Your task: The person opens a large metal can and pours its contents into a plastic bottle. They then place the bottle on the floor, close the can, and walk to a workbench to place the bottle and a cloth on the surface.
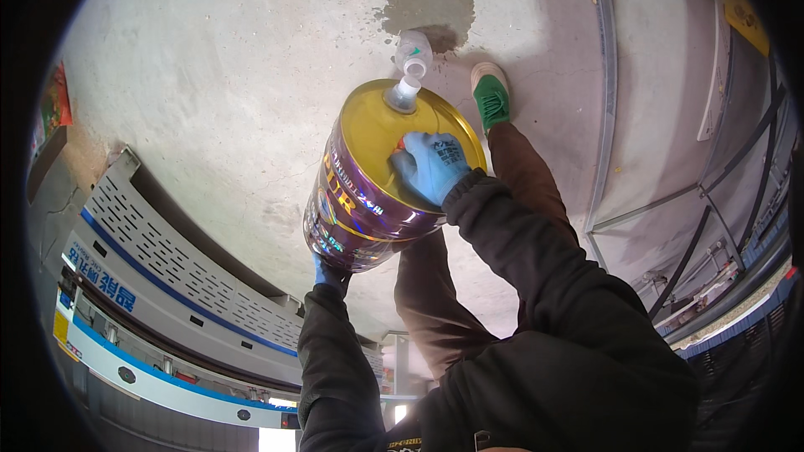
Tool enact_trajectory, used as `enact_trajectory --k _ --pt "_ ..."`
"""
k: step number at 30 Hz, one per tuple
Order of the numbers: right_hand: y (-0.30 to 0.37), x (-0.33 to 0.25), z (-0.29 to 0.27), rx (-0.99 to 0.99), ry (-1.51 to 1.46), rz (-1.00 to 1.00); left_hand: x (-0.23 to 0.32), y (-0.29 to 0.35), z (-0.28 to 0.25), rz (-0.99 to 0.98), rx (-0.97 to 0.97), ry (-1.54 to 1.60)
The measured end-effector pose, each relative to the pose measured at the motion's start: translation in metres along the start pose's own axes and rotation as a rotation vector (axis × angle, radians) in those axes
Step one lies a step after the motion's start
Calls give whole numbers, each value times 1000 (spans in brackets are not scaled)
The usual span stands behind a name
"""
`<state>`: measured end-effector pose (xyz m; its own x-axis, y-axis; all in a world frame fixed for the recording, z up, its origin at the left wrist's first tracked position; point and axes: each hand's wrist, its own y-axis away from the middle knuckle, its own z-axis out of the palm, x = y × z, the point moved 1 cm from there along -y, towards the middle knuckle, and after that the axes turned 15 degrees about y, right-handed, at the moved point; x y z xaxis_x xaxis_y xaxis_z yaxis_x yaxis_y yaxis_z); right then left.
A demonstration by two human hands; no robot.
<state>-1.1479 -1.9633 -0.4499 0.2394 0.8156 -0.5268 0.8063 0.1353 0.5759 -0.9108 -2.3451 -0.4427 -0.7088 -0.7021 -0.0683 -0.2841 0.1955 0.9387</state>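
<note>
Drum at frame centre, tilted, spout by mouth of bottle at upper centre; contact unclear. Right grip clenched on drum at lid; left grip under base, closure hidden. Step looks like pouring; calls for steady tilt, spout kept aligned. Purple label: gold, silvery lettering, slanting. Machine at lower left: blue characters.

The left of two head-worn fisheye cameras is looking steeply down from above the wearer's hands, sitting near enough to be taking in both sleeved forearms behind them. It is covering the floor ahead of the hands and the wearer's legs behind them, while its wide lens is bending straight edges on either side into curves.
</note>
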Motion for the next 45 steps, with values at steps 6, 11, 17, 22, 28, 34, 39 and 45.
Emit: enact_trajectory --k 6,11,17,22,28,34,39,45 --pt "1 -1 2 16 -1 1 1 -6 -5 2 4 1" --pt "0 -3 2 55 -6 -6 0 -14 -11 -17 31 -5" --pt "0 -1 1 12 25 10 2 -18 -9 -10 33 -14" --pt "-1 -1 1 29 -3 27 5 -15 -9 -17 -34 -22" --pt "-1 1 1 19 -6 29 3 -14 -10 -10 2 -19" --pt "-2 1 3 19 2 25 2 -12 -8 2 47 -32" --pt "-2 2 5 28 22 22 2 -13 -9 1 54 -27" --pt "-2 2 6 31 -1 19 1 -13 -7 -14 11 -23"
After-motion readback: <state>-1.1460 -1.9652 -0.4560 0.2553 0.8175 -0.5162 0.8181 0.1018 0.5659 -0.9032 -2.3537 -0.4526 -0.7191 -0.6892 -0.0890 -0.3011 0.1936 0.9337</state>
